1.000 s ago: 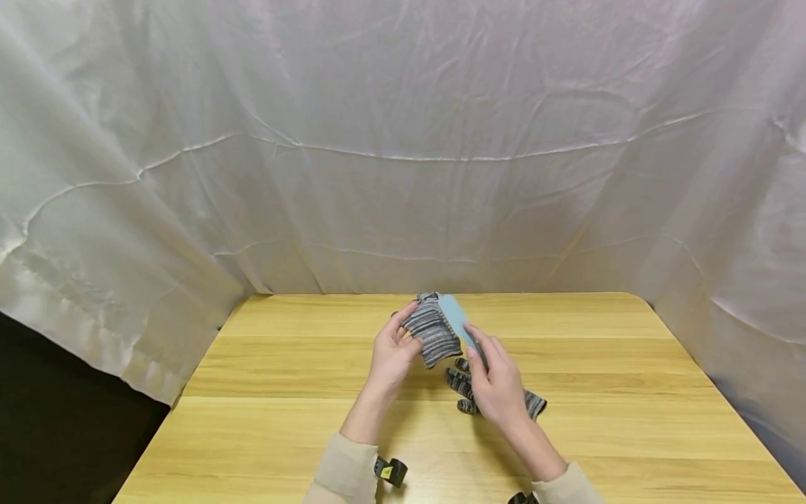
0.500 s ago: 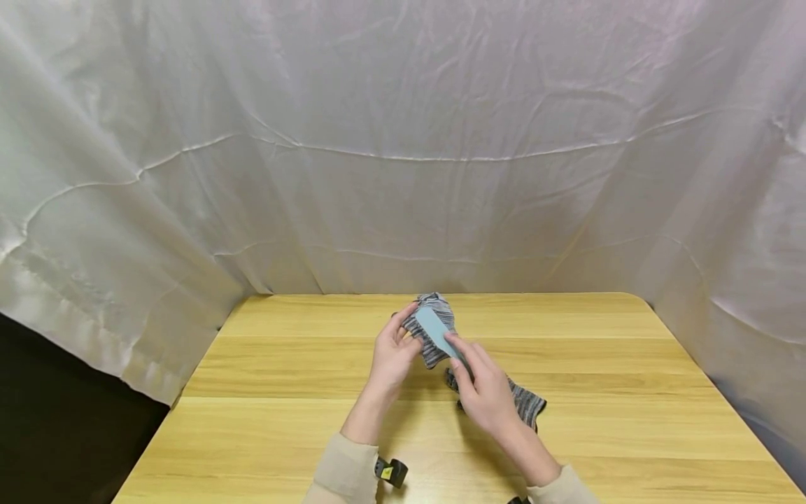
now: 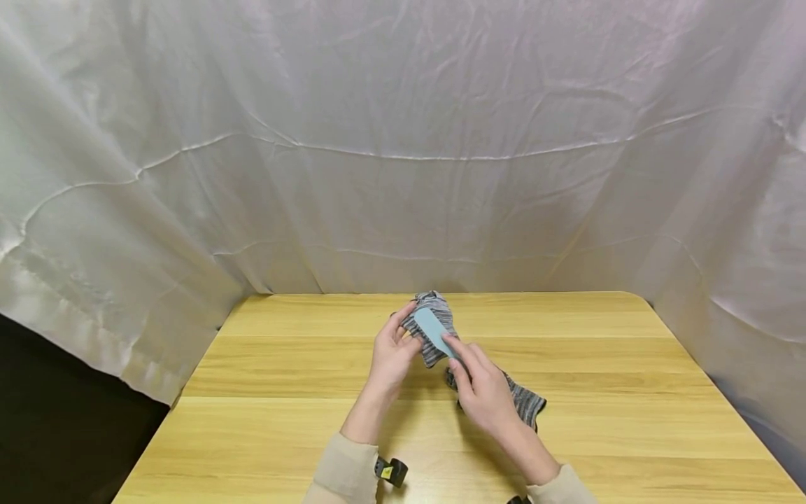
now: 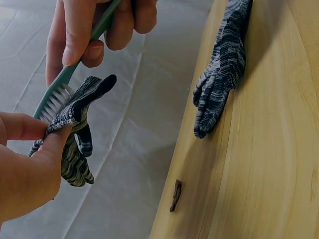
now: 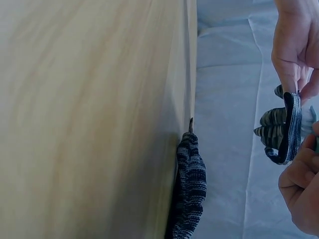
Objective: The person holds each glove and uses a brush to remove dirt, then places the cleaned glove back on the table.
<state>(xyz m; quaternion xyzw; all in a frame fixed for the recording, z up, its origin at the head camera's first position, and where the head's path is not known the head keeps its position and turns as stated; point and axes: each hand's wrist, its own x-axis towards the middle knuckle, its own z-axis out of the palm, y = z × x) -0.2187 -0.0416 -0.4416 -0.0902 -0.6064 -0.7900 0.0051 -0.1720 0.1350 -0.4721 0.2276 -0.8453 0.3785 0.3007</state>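
As wht bristles [image 4: 56, 103] touch knit glove [image 4: 73, 112], flat brush [image 3: 431, 328], prob. plastic

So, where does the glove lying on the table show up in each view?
Head: low, right of centre; the lying glove is partly hidden by the right hand.
Left wrist: upper part, right of centre; the lying glove runs off the top edge.
Right wrist: bottom, right of centre; the lying glove is cut by the bottom edge.
Shared landmark: the other glove, pinched by the left hand, in all three.
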